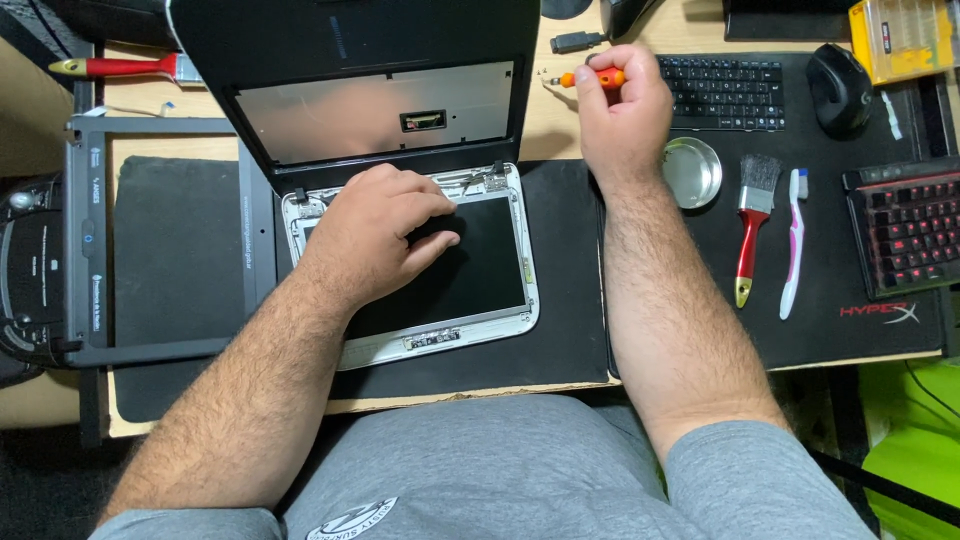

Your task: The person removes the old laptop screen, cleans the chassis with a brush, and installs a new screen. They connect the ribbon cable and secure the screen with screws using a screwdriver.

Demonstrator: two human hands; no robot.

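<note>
We are pressing our flat, open left hand (375, 232) on the laptop screen (450, 270) while our right hand (622, 110) is gripping the screwdriver (592, 78), risking cracked glass.

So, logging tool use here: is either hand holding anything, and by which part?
The right hand grips a small screwdriver by its orange handle. The left hand holds nothing, resting on the panel.

- We see a wooden desk (560, 120) under everything.
- Two black mats cover much of it: one (180, 250) at left and centre, one (850, 290) at right.
- On the bare wood at the back lie a red-handled brush (120, 67) and a small black plug (577, 42).
- A dark frame (85, 240) rests along the left.
</note>
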